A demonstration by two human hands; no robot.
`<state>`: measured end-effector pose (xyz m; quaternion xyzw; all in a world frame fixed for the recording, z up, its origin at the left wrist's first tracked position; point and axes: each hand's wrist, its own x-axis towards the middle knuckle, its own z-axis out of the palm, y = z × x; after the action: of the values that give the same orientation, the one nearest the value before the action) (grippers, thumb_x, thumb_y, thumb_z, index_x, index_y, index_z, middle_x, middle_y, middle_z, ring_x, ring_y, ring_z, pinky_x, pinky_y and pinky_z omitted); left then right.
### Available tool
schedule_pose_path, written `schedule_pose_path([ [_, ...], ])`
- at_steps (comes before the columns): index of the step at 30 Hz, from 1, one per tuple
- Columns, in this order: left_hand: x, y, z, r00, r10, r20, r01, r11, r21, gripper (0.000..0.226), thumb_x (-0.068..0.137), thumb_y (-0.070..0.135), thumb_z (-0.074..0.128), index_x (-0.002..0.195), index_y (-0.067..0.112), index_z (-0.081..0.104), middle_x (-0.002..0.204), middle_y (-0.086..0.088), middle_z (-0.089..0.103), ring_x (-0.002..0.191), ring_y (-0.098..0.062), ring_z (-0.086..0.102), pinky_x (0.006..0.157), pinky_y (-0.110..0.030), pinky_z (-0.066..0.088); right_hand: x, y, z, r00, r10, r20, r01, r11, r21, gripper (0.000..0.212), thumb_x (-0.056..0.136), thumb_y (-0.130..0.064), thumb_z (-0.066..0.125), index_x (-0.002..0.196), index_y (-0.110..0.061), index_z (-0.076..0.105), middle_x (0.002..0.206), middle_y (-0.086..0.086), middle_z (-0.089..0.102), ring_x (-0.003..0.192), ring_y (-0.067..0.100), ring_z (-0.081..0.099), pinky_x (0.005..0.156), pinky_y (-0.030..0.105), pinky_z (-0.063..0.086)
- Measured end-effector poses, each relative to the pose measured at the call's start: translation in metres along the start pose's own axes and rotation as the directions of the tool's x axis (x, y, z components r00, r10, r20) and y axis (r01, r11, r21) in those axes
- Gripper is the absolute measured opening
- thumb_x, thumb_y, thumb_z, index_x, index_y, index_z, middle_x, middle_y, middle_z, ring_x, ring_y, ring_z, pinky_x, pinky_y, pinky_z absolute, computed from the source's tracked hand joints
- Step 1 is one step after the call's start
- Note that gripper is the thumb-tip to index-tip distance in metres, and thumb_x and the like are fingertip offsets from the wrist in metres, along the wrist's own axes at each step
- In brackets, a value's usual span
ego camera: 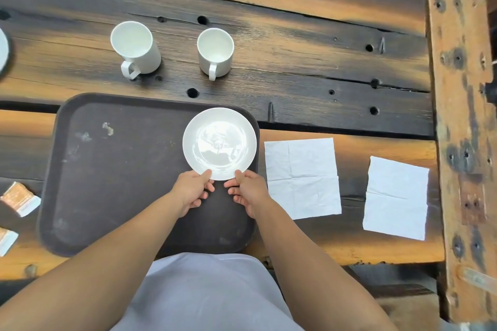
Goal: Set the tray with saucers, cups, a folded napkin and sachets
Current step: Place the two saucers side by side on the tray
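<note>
Saucer [219,142]: centre frame, over the brown tray's [107,169] right half.
Left hand [192,191]: pinches its near rim.
Right hand [248,192]: pinches the same rim, just beside.
Doing it well: set it flat, leaving the tray's left half free.

There is one tray [107,169], with one saucer [219,142] over its right part. Beyond the tray stand two cups, a left cup [133,47] and a right cup [215,51]. Right of the tray lie two napkins, a nearer napkin [302,177] and a farther napkin [395,197]. Left of the tray are two sachets, an upper sachet [20,197] and a lower sachet [6,240].
</note>
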<state>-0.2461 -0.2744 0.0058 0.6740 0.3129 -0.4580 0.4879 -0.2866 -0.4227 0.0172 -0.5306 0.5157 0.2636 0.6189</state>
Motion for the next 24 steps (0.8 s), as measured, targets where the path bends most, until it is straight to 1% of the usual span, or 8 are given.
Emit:
schedule_pose_path([
  [4, -0.002, 0.000, -0.004, 0.999, 0.047, -0.006, -0.046, 0.992, 0.120, 0.037, 0.098, 0.041, 0.055, 0.084, 0.010, 0.066, 0.065, 0.000, 0.066, 0.047, -0.012, 0.043, 0.040, -0.020, 0.027, -0.002, 0.000, -0.001, 1.000, -0.016, 0.014, 0.016, 1.000, -0.011, 0.023, 0.102, -0.027, 0.049, 0.104, -0.009, 0.063, 0.078, 0.004, 0.074, 0.054, 0.010, 0.057, 0.050, 0.022, 0.046],
  [6, -0.004, 0.000, -0.006, 0.998, 0.057, -0.008, -0.055, 0.988, 0.141, 0.036, 0.098, 0.040, 0.056, 0.083, 0.009, 0.066, 0.065, -0.001, 0.066, 0.047, -0.012, 0.043, 0.040, -0.020, 0.027, -0.003, -0.001, -0.002, 1.000, -0.019, 0.023, 0.020, 0.999, -0.028, 0.024, 0.103, -0.028, 0.048, 0.105, -0.008, 0.062, 0.080, 0.005, 0.074, 0.054, 0.010, 0.057, 0.049, 0.022, 0.045],
  [10, -0.010, 0.002, -0.007, 1.000, 0.028, 0.013, -0.029, 0.992, 0.120, 0.027, 0.099, 0.031, 0.056, 0.089, 0.008, 0.066, 0.069, -0.001, 0.065, 0.048, -0.011, 0.042, 0.040, -0.020, 0.025, -0.006, -0.005, -0.005, 1.000, 0.004, 0.017, -0.003, 0.998, -0.070, 0.029, 0.103, -0.029, 0.047, 0.113, -0.007, 0.061, 0.086, 0.007, 0.073, 0.058, 0.012, 0.057, 0.051, 0.022, 0.047],
  [13, -0.017, 0.002, -0.010, 0.999, 0.020, 0.046, -0.025, 0.993, 0.113, 0.018, 0.098, 0.022, 0.054, 0.095, 0.008, 0.065, 0.073, -0.001, 0.066, 0.050, -0.012, 0.042, 0.041, -0.020, 0.024, -0.010, -0.008, -0.007, 1.000, 0.007, 0.025, -0.005, 0.997, -0.083, 0.031, 0.103, -0.030, 0.047, 0.114, -0.004, 0.061, 0.086, 0.007, 0.072, 0.057, 0.013, 0.056, 0.053, 0.024, 0.046],
  [15, -0.023, 0.001, -0.012, 0.998, 0.027, 0.065, -0.034, 0.993, 0.115, 0.017, 0.096, 0.019, 0.053, 0.102, 0.009, 0.065, 0.076, -0.002, 0.066, 0.050, -0.012, 0.042, 0.041, -0.020, 0.024, -0.014, -0.009, -0.009, 0.999, 0.009, 0.037, -0.006, 0.996, -0.089, 0.032, 0.102, -0.031, 0.048, 0.113, -0.004, 0.061, 0.087, 0.007, 0.072, 0.058, 0.014, 0.057, 0.054, 0.025, 0.048],
  [21, -0.036, -0.009, -0.021, 0.991, 0.058, 0.120, -0.072, 0.990, 0.120, 0.021, 0.099, 0.020, 0.051, 0.118, 0.027, 0.058, 0.084, -0.003, 0.072, 0.050, -0.011, 0.043, 0.041, -0.021, 0.025, -0.029, -0.002, -0.001, 1.000, 0.015, 0.001, -0.014, 0.994, -0.107, 0.027, 0.101, -0.031, 0.048, 0.107, -0.009, 0.064, 0.092, 0.006, 0.074, 0.067, 0.016, 0.063, 0.056, 0.026, 0.053],
  [22, -0.038, -0.012, -0.023, 0.990, 0.064, 0.122, -0.079, 0.990, 0.118, 0.022, 0.099, 0.020, 0.051, 0.117, 0.028, 0.059, 0.083, -0.003, 0.072, 0.050, -0.011, 0.043, 0.041, -0.020, 0.026, -0.031, 0.001, 0.001, 1.000, 0.014, 0.000, -0.014, 0.993, -0.114, 0.027, 0.101, -0.031, 0.048, 0.106, -0.010, 0.065, 0.091, 0.006, 0.074, 0.068, 0.016, 0.064, 0.056, 0.026, 0.053],
  [24, -0.042, -0.018, -0.026, 0.991, 0.076, 0.111, -0.088, 0.990, 0.112, 0.018, 0.099, 0.022, 0.050, 0.112, 0.023, 0.062, 0.083, -0.003, 0.072, 0.050, -0.011, 0.043, 0.041, -0.020, 0.026, -0.037, 0.006, 0.008, 1.000, 0.007, 0.008, -0.006, 0.991, -0.130, 0.026, 0.101, -0.030, 0.047, 0.105, -0.011, 0.065, 0.089, 0.005, 0.074, 0.067, 0.016, 0.064, 0.055, 0.025, 0.054],
])
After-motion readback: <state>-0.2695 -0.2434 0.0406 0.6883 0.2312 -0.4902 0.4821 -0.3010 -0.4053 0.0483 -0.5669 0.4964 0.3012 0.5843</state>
